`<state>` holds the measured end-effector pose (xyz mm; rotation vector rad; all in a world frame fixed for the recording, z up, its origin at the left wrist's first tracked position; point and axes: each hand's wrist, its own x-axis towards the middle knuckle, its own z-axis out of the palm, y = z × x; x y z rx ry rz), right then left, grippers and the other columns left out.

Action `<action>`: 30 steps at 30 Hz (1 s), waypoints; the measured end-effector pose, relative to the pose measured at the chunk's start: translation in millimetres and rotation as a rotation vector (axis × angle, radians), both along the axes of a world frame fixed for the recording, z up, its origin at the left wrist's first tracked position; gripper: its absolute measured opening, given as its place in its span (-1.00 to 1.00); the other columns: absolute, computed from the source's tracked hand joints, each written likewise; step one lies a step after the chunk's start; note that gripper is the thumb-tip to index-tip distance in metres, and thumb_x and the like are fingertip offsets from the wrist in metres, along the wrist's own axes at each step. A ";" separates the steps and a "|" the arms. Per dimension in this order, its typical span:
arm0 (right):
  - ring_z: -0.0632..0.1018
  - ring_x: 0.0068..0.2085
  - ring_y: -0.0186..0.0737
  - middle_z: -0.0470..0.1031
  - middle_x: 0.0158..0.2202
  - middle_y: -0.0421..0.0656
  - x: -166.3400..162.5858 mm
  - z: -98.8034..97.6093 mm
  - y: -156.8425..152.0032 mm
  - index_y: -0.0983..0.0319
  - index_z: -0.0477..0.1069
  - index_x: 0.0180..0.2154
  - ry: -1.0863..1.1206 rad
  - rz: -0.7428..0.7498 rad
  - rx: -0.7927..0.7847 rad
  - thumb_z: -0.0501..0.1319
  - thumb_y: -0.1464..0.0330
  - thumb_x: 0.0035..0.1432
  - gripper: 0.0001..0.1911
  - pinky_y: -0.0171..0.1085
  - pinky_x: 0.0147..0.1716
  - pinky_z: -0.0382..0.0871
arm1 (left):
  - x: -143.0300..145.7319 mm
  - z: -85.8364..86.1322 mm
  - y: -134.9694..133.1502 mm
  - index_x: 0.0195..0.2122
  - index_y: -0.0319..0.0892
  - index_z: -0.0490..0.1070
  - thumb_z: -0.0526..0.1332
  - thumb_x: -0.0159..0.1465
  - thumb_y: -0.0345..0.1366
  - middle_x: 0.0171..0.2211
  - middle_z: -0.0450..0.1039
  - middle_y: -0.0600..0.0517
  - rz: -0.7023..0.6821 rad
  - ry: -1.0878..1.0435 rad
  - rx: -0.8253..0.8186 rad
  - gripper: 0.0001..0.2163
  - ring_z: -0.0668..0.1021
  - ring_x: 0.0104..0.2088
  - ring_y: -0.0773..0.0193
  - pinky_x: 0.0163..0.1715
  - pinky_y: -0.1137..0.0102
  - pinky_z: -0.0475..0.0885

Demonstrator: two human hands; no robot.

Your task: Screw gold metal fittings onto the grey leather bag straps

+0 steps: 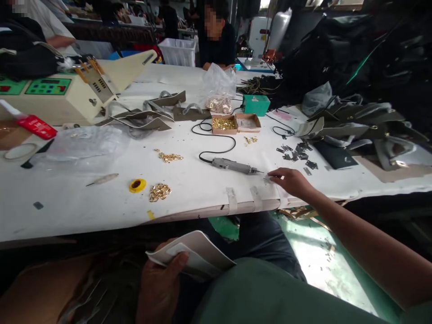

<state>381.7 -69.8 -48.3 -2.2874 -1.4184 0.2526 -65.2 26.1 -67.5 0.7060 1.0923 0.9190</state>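
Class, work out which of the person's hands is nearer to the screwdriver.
Right. The right hand is just past the tip of the screwdriver; the left hand, holding a panel, is farther off, in front of the table.

1. Bright, soft light across the white tabletop (192, 177), mid-frame.
2. Glare bleaching the floor (337, 274), lower right.
3. Dark heap (340, 49), upper right, sunk in gloom.
4. Wide-angle stretching toward the frame's sides.
5. Fine detail indistinct around the right hand (286, 180).
6. Pixelated patches, upper left and top centre.
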 end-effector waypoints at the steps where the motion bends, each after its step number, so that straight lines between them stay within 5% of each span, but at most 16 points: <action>1: 0.66 -0.19 -0.09 0.69 -0.10 -0.16 -0.4 -4.4 2.3 0.07 0.68 -0.15 -0.029 0.027 0.000 0.24 0.28 0.27 -0.77 -0.15 -0.15 0.50 | 2.6 1.8 -2.7 -0.27 -0.27 0.64 0.64 -0.16 -0.29 -0.36 0.62 0.00 -0.011 0.000 0.001 -0.58 0.61 -0.36 0.19 -0.34 0.35 0.59; 9: 0.63 -0.12 -0.10 0.64 -0.08 -0.13 5.8 -25.7 11.4 0.09 0.67 -0.17 -0.066 0.194 -0.013 0.15 0.38 0.35 -0.72 -0.19 -0.11 0.49 | 15.3 21.5 -12.3 -0.32 -0.29 0.64 0.62 -0.14 -0.28 -0.39 0.61 -0.04 -0.055 0.016 0.062 -0.63 0.60 -0.36 0.19 -0.34 0.35 0.58; 20: 0.61 -0.15 -0.10 0.61 -0.20 -0.11 14.1 -23.0 5.6 0.10 0.67 -0.25 0.096 0.276 0.059 0.20 0.33 0.26 -0.76 -0.16 -0.06 0.49 | 13.1 30.6 -20.4 -0.31 -0.28 0.64 0.60 -0.15 -0.35 -0.34 0.63 -0.02 -0.022 0.015 0.044 -0.65 0.62 -0.32 0.17 -0.30 0.34 0.58; 25: 0.60 -0.16 -0.11 0.61 -0.18 -0.08 7.7 -9.1 -7.1 0.13 0.68 -0.25 0.261 0.291 -0.023 0.22 0.23 0.24 -0.74 -0.15 -0.04 0.46 | 10.5 30.4 -24.2 -0.38 -0.26 0.63 0.60 -0.18 -0.41 -0.39 0.61 0.02 0.021 -0.021 0.050 -0.69 0.60 -0.32 0.21 -0.29 0.38 0.56; 30: 0.54 -0.29 -0.13 0.57 -0.34 -0.12 5.2 35.9 -24.4 0.22 0.69 -0.26 0.626 0.357 -0.380 0.36 0.06 0.12 -0.63 -0.17 -0.20 0.42 | 8.2 29.0 -26.9 -0.39 -0.29 0.63 0.59 -0.18 -0.35 -0.40 0.62 -0.01 -0.006 -0.045 0.082 -0.69 0.58 -0.36 0.21 -0.32 0.39 0.52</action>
